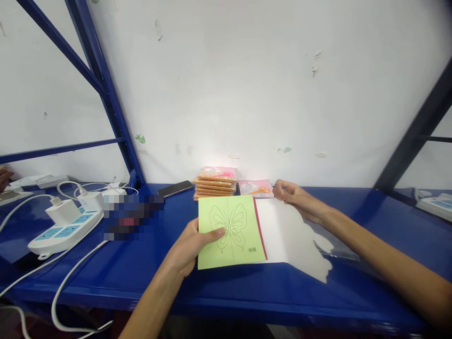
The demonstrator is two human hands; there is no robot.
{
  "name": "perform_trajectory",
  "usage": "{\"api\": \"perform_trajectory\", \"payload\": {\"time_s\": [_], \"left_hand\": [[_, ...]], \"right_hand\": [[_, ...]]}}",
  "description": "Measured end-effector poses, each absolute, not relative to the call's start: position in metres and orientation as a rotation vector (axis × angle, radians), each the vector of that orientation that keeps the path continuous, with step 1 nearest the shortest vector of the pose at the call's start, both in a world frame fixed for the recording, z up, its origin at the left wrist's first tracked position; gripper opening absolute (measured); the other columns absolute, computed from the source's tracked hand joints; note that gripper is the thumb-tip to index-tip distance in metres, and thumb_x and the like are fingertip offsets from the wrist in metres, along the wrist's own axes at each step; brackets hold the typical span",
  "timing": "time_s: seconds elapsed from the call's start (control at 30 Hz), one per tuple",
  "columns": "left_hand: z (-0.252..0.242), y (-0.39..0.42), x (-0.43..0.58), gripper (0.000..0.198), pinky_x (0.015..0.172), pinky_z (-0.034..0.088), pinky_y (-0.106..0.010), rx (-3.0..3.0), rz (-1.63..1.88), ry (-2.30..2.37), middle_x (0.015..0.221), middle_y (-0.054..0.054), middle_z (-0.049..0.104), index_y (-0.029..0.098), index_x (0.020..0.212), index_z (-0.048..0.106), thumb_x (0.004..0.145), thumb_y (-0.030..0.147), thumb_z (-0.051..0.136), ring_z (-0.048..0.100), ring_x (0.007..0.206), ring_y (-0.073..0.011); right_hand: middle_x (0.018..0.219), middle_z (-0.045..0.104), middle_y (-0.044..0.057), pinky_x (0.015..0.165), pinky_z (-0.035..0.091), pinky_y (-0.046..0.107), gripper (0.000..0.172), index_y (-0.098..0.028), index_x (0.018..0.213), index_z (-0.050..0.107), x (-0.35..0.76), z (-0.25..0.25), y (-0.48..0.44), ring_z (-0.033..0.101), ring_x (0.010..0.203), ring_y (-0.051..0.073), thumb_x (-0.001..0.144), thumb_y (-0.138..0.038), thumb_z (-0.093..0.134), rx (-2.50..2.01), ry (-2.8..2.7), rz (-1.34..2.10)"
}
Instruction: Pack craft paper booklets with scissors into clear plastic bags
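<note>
Hands on a butterfly card (231,230) lying open on a blue steel shelf (226,301)

Left hand (190,247) clamps the green page, thumb on top; right hand (300,200) curls its fingers together at the white page's far edge. Beyond sit stacked orange-edged packets (214,186) and a pink plastic packet (256,188) holding something orange.

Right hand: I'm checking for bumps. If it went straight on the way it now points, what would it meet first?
The right hand would most likely meet the pink packet first, though depth is unclear from this view.
</note>
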State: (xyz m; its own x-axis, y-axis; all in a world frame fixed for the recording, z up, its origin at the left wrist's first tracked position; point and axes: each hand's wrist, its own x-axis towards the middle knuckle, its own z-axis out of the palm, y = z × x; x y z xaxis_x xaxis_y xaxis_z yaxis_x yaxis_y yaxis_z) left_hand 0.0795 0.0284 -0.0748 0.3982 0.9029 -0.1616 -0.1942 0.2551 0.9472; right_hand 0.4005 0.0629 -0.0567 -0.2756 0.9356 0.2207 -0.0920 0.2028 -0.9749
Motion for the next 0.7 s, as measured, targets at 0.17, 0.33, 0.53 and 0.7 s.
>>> {"api": "perform_trajectory", "payload": {"time_s": [0.17, 0.33, 0.53, 0.7], "left_hand": [[-0.079, 0.029, 0.085, 0.057, 0.088, 0.062, -0.045, 1.047, 0.925, 0.834, 0.123, -0.02, 0.074, 0.012, 0.121, 0.068, 0.07, 0.025, 0.09, 0.075, 0.105, -0.0352], [-0.076, 0.029, 0.083, 0.06, 0.091, 0.061, -0.047, 1.088, 1.083, 0.846, 0.126, -0.02, 0.073, 0.012, 0.125, 0.066, 0.072, 0.029, 0.089, 0.074, 0.106, -0.0352], [-0.077, 0.035, 0.079, 0.063, 0.094, 0.059, -0.045, 1.232, 1.273, 0.871, 0.122, -0.017, 0.075, 0.012, 0.126, 0.066, 0.071, 0.034, 0.088, 0.072, 0.11, -0.0344], [-0.084, 0.036, 0.088, 0.057, 0.095, 0.057, -0.044, 1.368, 1.271, 0.897, 0.123, -0.015, 0.075, 0.013, 0.122, 0.068, 0.073, 0.037, 0.085, 0.071, 0.112, -0.0337]], "right_hand": [[0.076, 0.052, -0.002, 0.06, 0.04, 0.025, 0.036, -0.022, 0.08, 0.059, 0.394, -0.062, 0.063, 0.044, 0.065, 0.011, 0.075, -0.044, 0.087, -0.803, -1.415, 1.294], [0.118, 0.064, 0.006, 0.07, 0.05, 0.031, 0.051, -0.032, 0.128, 0.061, 0.394, -0.067, 0.066, 0.053, 0.07, 0.011, 0.084, -0.053, 0.076, -0.788, -1.408, 1.261], [0.143, 0.059, 0.011, 0.104, 0.051, 0.047, 0.072, -0.027, 0.144, 0.055, 0.379, -0.074, 0.062, 0.061, 0.121, 0.028, 0.081, -0.046, 0.08, -0.906, -1.96, 1.289], [0.131, 0.069, 0.007, 0.107, 0.05, 0.053, 0.055, -0.028, 0.131, 0.068, 0.355, -0.074, 0.046, 0.065, 0.118, 0.029, 0.081, -0.045, 0.081, -0.984, -1.973, 1.103]]}}
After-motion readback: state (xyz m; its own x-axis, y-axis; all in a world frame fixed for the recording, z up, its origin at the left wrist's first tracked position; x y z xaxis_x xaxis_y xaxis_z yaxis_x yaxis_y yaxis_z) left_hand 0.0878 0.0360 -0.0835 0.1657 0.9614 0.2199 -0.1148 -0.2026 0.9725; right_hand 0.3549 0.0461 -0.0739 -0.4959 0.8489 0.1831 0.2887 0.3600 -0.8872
